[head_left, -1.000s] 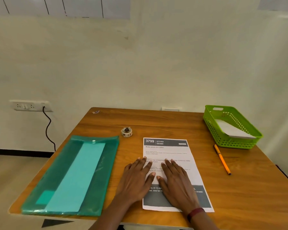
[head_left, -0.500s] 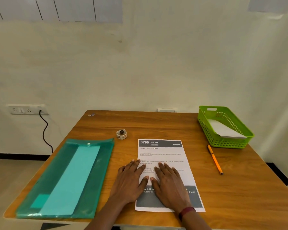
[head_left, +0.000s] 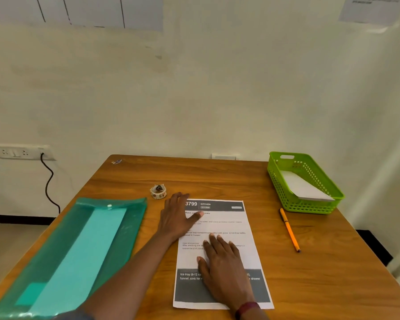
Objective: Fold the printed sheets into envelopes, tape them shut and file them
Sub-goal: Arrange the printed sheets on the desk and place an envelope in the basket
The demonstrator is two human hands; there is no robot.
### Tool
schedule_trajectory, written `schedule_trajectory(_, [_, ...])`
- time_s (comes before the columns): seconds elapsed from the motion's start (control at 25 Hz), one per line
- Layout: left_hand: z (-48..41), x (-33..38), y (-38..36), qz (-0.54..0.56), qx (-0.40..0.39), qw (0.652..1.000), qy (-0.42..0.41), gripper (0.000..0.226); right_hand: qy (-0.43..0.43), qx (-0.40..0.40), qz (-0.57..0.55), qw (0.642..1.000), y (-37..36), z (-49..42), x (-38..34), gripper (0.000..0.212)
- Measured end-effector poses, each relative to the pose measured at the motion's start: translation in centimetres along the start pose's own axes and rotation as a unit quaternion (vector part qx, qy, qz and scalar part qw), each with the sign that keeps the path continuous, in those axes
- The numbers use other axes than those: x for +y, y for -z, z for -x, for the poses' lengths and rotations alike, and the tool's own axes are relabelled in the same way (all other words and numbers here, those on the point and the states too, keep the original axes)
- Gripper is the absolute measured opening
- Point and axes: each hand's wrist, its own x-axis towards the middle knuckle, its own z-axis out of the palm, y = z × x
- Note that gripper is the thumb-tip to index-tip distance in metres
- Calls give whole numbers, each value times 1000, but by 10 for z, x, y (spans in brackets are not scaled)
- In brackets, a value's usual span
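A printed sheet headed "3799 KITCHEN" lies flat on the wooden table in front of me. My right hand presses flat on its lower middle, fingers straight. My left hand lies at the sheet's top left corner, fingers extended, thumb on the paper. A small roll of patterned tape sits just beyond the left hand. A green translucent file folder with a snap button lies at the left, a teal sheet inside it.
A lime green plastic basket holding a folded white paper stands at the back right. An orange pen lies between the basket and the sheet. A wall socket with a black cable is at the left.
My left hand has slid from beside the right hand up to the sheet's top left corner, near the tape roll. The right hand stays pressed on the sheet.
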Motion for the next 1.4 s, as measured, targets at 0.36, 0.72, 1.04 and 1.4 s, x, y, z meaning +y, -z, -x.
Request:
schedule_trajectory(0.36, [-6,-2,-12,-9,-27,1000,-4,112,-3,-15,-7,1000,-2,-2,-1,65])
schedule_trajectory(0.72, [3,0,-11,33,68,996,-52,94,-6,-12,-8,1000,-1,-1,-2,65])
schedule_trajectory(1.04, [18,9,3,160,142,975,-56,77,0,0,-16,1000,1,2,-2,64])
schedule_trajectory(1.4, [33,-1,5,139,150,977,-59,24,39,194,-122,973,16,3,-2,35])
